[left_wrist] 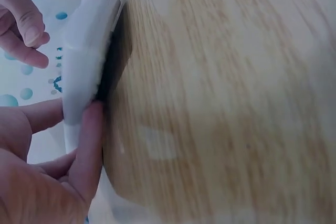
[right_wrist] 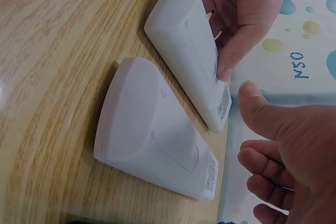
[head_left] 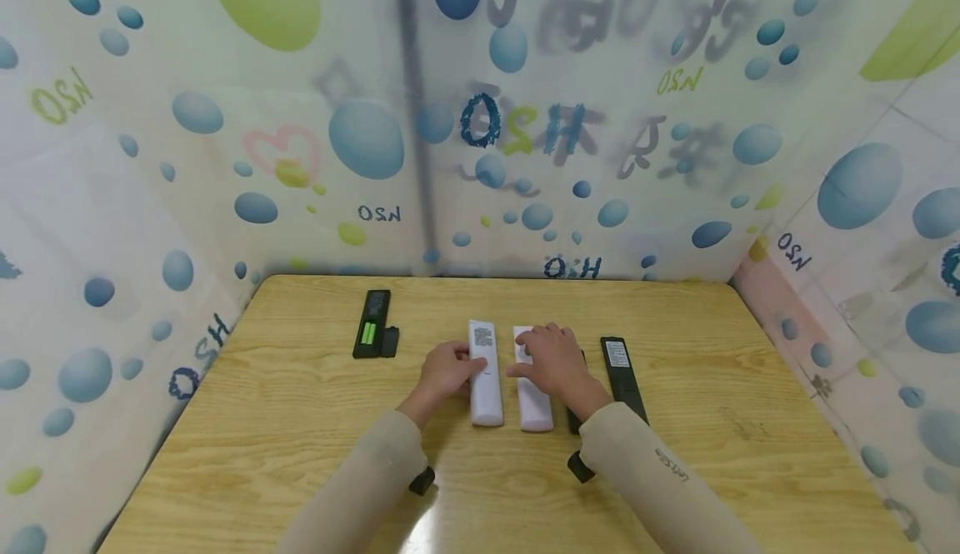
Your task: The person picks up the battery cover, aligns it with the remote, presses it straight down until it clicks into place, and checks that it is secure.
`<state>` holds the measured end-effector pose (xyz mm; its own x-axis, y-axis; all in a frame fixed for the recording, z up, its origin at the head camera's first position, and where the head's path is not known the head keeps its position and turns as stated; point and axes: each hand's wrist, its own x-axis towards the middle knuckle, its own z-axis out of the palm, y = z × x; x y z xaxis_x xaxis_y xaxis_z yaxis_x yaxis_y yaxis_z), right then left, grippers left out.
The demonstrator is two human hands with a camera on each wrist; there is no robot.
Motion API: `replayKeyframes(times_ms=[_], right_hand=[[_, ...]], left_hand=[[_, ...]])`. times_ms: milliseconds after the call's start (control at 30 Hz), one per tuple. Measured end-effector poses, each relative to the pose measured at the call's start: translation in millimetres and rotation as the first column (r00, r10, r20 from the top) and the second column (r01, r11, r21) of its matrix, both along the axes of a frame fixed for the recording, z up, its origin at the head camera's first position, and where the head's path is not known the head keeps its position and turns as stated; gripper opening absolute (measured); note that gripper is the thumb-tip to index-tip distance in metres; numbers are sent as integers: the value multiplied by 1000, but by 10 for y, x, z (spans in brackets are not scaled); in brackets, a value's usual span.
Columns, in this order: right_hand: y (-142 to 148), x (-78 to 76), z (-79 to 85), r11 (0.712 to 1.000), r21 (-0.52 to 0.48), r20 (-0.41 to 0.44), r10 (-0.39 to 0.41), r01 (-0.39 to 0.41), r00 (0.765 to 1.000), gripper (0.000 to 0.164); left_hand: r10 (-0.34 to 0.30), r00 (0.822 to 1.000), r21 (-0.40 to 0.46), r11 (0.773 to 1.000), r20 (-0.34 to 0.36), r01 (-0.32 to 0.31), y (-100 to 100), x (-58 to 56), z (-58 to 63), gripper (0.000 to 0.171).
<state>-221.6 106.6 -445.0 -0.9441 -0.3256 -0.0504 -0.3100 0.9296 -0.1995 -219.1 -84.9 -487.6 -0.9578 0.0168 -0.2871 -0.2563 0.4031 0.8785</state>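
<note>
My left hand [head_left: 447,368] pinches a white remote control [head_left: 486,400] at its left side, thumb on the upturned back and fingers along the lower edge. That back carries a printed label near the far end. Beside it on the right, a second white remote control [head_left: 535,412] lies back up on the table, its battery cover in place in the right wrist view. Over its far end hovers my right hand [head_left: 557,362], fingers loosely bent, holding nothing. In the right wrist view the right hand [right_wrist: 294,156] stands apart from both remotes.
A black remote [head_left: 372,308] with green batteries [head_left: 368,333] showing lies at the back left, its loose cover [head_left: 390,342] beside it. Another black remote [head_left: 626,383] lies right of the right hand; one more dark remote [head_left: 573,423] is mostly hidden under that arm. A patterned wall borders the wooden table [head_left: 262,421].
</note>
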Motion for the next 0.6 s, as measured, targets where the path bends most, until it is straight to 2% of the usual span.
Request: replayKeyframes(times_ms=[300,600], right_hand=[[5,-4,-47,1000,8,-23,16,-16,1000,52],[-24,4,-61,1000,1,-28,25,-25,999,52]], left_hand=[[23,1000,-114,993,-5,-23,0,27,35,42],[37,999,-139,990,8,-36,-30,41,61,44]])
